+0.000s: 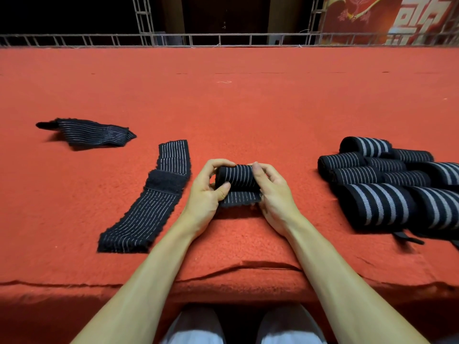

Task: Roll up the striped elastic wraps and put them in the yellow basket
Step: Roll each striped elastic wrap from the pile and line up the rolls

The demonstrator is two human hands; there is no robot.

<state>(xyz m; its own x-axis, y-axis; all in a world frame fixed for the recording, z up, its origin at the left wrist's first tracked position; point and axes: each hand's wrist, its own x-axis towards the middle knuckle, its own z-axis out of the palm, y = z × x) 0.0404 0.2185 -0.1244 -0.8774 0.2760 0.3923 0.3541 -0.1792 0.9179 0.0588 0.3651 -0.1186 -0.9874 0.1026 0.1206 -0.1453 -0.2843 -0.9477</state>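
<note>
A black wrap with thin white stripes [237,178] is rolled almost to its end, with a short flat tail lying on the red cloth toward me. My left hand [207,192] grips the roll's left end, thumb on its front. My right hand [269,188] grips the right end, thumb on top. A flat unrolled wrap [149,202] with a black fastener patch lies just left of my left hand. A crumpled wrap [90,132] sits farther left. Several rolled wraps [387,182] are piled at the right. No yellow basket is in view.
The red felt-covered table [236,100] stretches far ahead to a metal railing [223,39]. Its near edge [236,281] folds down just above my knees. A loose black strap [407,238] pokes out from under the pile at the right.
</note>
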